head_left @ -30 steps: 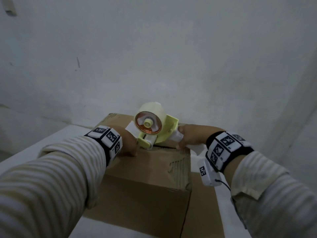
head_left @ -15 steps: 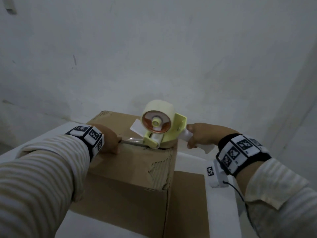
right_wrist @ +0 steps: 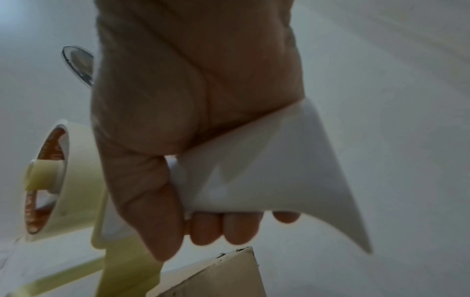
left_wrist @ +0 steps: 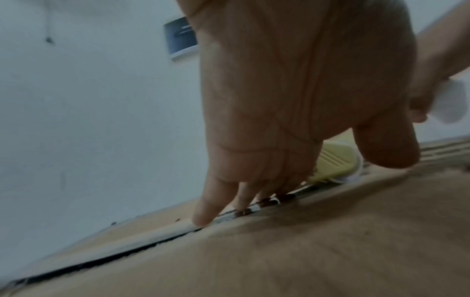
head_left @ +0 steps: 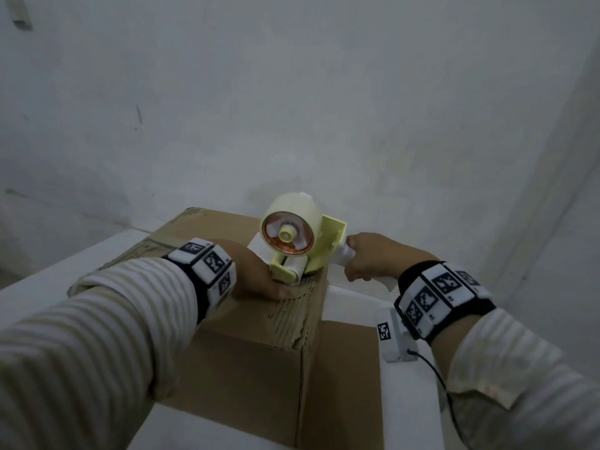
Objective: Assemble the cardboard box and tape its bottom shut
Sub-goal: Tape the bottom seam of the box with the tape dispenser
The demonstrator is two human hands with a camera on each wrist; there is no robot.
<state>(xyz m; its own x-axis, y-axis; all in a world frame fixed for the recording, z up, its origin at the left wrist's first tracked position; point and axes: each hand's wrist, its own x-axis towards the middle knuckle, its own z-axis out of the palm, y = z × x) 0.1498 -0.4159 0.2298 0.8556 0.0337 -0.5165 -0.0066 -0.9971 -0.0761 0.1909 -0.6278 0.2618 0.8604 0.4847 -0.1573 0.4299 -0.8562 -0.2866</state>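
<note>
A brown cardboard box [head_left: 240,352] stands on the white table with its folded flaps facing up. A yellow tape dispenser [head_left: 302,248] with a pale roll sits at the box's right top edge. My right hand [head_left: 373,261] grips its white handle [right_wrist: 267,170], fingers wrapped around it. My left hand [head_left: 259,274] lies on the box top just left of the dispenser. In the left wrist view its straight fingers [left_wrist: 203,217] press down on clear tape along the flap seam [left_wrist: 114,255], with the dispenser's yellow foot [left_wrist: 333,162] right behind them.
A white wall rises close behind the box. A loose cardboard flap [head_left: 344,384] lies flat on the white table [head_left: 406,417] to the right of the box. A small white sensor with a cable hangs under my right wrist.
The dispenser has travelled right along the seam to the box's right edge. My left hand first slid left, then came back right, up against the dispenser.
</note>
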